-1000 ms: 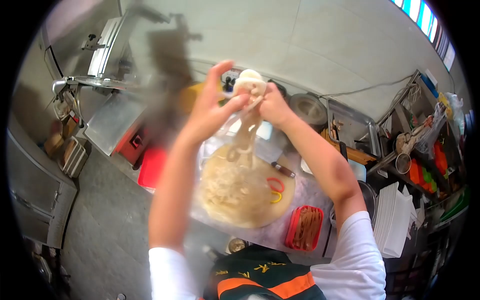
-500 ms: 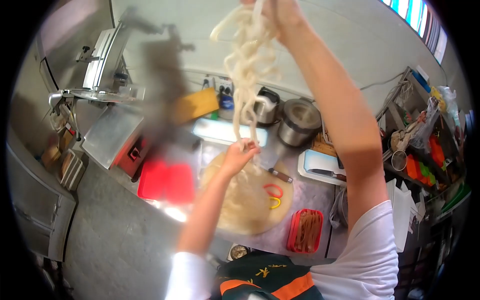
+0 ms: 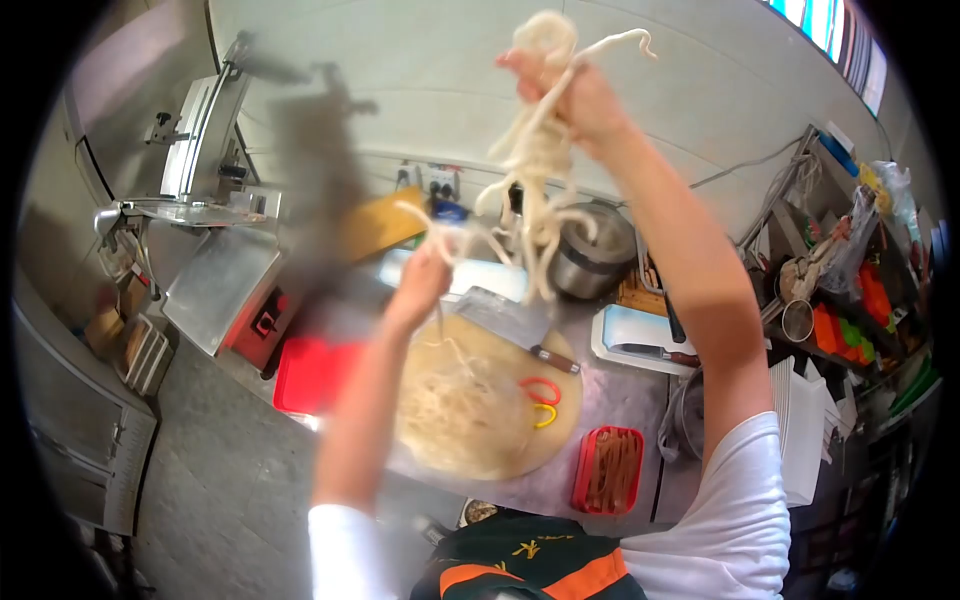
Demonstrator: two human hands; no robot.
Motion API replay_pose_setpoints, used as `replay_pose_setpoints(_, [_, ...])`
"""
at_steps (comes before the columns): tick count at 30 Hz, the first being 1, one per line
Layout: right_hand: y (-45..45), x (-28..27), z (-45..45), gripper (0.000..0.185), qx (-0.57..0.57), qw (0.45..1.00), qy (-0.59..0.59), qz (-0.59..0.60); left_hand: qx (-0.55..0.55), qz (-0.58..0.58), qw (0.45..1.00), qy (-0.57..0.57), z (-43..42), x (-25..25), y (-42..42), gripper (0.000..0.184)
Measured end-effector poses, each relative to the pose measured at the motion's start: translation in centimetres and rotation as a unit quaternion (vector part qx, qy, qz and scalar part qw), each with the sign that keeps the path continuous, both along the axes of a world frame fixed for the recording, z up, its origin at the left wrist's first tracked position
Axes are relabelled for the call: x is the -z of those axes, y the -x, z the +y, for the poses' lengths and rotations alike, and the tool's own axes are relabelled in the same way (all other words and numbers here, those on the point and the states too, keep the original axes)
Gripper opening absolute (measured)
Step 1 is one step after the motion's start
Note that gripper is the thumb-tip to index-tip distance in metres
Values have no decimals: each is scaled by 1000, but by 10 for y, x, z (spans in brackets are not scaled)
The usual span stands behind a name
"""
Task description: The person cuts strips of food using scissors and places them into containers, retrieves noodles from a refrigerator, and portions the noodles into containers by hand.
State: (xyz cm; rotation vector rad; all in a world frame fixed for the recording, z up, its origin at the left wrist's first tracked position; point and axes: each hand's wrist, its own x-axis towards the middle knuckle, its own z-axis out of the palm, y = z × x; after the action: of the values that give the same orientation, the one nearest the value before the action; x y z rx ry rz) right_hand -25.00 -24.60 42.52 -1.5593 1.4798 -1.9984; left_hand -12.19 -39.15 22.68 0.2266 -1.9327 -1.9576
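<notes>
High in front of the wall, my right hand [image 3: 585,100] is closed round a bunch of long, pale, noodle-like strands [image 3: 540,160] that hang loose below it. Lower and to the left, my left hand [image 3: 425,275] is closed, a little blurred, on some of the pale strands. Below both hands is a round cutting board [image 3: 555,420]. A heap of pale strands [image 3: 455,400] lies on it. A cleaver [image 3: 510,318] with a wooden handle rests at its far edge, and scissors [image 3: 541,400] with red and yellow handles lie at its right side.
A red tray [image 3: 310,375] stands left of the board, and a red basket of brown strips [image 3: 608,470] stands right. Further back are a metal pot [image 3: 595,265], a white tray with a knife [image 3: 635,335] and a yellow board [image 3: 380,222]. A slicing machine [image 3: 225,280] stands far left.
My right hand has come lower into view with the bunch. My left hand has moved left and up, carrying strands away from the hanging bunch. The cleaver is now more visible.
</notes>
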Motion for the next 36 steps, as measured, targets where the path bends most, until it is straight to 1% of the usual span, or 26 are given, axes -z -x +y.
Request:
replay_pose_setpoints(1, [-2, 13, -3, 21, 65, 997, -50, 8, 13, 25, 999, -33, -3, -16, 3, 24])
replay_pose_setpoints(2, [-4, 25, -6, 21, 129, 987, -100, 17, -23, 32, 999, -9, -5, -31, 7, 25])
replay_pose_setpoints(3, [-7, 34, -8, 21, 123, 987, -99, 14, -60, 39, 997, 16, -2, -53, 6, 26])
replay_pose_setpoints(5, [-16, 50, -12, 21, 15, 993, -99, -66, -115, 73, 989, 62, -1, -84, 7, 29])
replay_pose_setpoints(6, [-20, 56, -14, 21, 7, 993, -100, -67, -127, 118, 985, 13, 9, -97, 6, 33])
replay_pose_setpoints(8, [-29, 65, -21, 19, -19, 980, -190, -47, -125, 98, 987, 14, 2, -100, 8, 33])
replay_pose_setpoints(9, [-34, 67, -25, 19, -28, 980, -190, -45, -116, 82, 990, 16, 0, -104, 5, 34])
replay_pose_setpoints(10, [-40, 69, -31, 20, -65, 977, -181, -91, -90, 47, 994, -29, 3, -110, -5, 33])
replay_pose_setpoints(11, [-46, 70, -39, 22, -102, 970, -173, -139, -100, 46, 994, -29, 0, -107, -10, 33])
replay_pose_setpoints(12, [-51, 77, -52, 29, -175, 943, -119, -258, -88, 54, 993, -53, -4, -105, -17, 32])
replay_pose_setpoints(13, [-53, 80, -63, 29, -183, 940, -124, -259, -75, 62, 992, -79, -8, -103, -24, 31])
replay_pose_setpoints(15, [-65, 82, -83, 29, -165, 961, -155, -161, -122, 50, 985, -114, -19, -102, -38, 29])
replay_pose_setpoints(17, [-84, 78, -100, 28, -202, 949, -147, -194, -106, 47, 984, -136, -39, -100, -57, 29])
replay_pose_setpoints(19, [-100, 71, -120, 28, -186, 959, -145, -156, -148, 79, 971, -171, -51, -103, -71, 31])
replay_pose_setpoints(20, [-103, 73, -138, 25, -192, 967, -117, -118, -164, 91, 966, -181, -63, -105, -77, 31])
replay_pose_setpoints(21, [-111, 69, -149, 25, -197, 965, -125, -118, -180, 104, 959, -191, -71, -109, -84, 32])
replay_pose_setpoints(22, [-122, 60, -158, 21, -197, 967, -121, -104, -156, 123, 953, -230, -73, -120, -94, 31])
replay_pose_setpoints(24, [-130, 63, -182, 13, -205, 969, -112, -73, -186, 114, 948, -231, -94, -117, -107, 30])
replay_pose_setpoints(26, [-135, 80, -201, 12, -208, 969, -112, -74, -197, 110, 940, -255, -112, -105, -115, 31])
replay_pose_setpoints(28, [-144, 102, -215, 15, -196, 971, -105, -82, -179, 101, 944, -258, -131, -75, -117, 34])
replay_pose_setpoints(29, [-154, 116, -219, 21, -182, 970, -78, -141, -172, 90, 944, -266, -138, -57, -118, 34])
replay_pose_setpoints(30, [-156, 134, -226, 24, -175, 964, -115, -166, -180, 53, 954, -235, -144, -38, -121, 33])
replay_pose_setpoints(31, [-156, 158, -234, 28, -167, 956, -151, -190, -196, 58, 934, -294, -150, -14, -119, 29])
replay_pose_setpoints(33, [-161, 205, -246, 31, -133, 940, -193, -250, -203, 20, 931, -302, -167, 47, -119, 25])
replay_pose_setpoints(35, [-164, 246, -250, 33, -107, 928, -252, -252, -176, -5, 912, -371, -171, 97, -123, 21])
replay_pose_setpoints(36, [-165, 268, -251, 33, -93, 924, -268, -258, -187, -18, 888, -420, -171, 117, -120, 21])
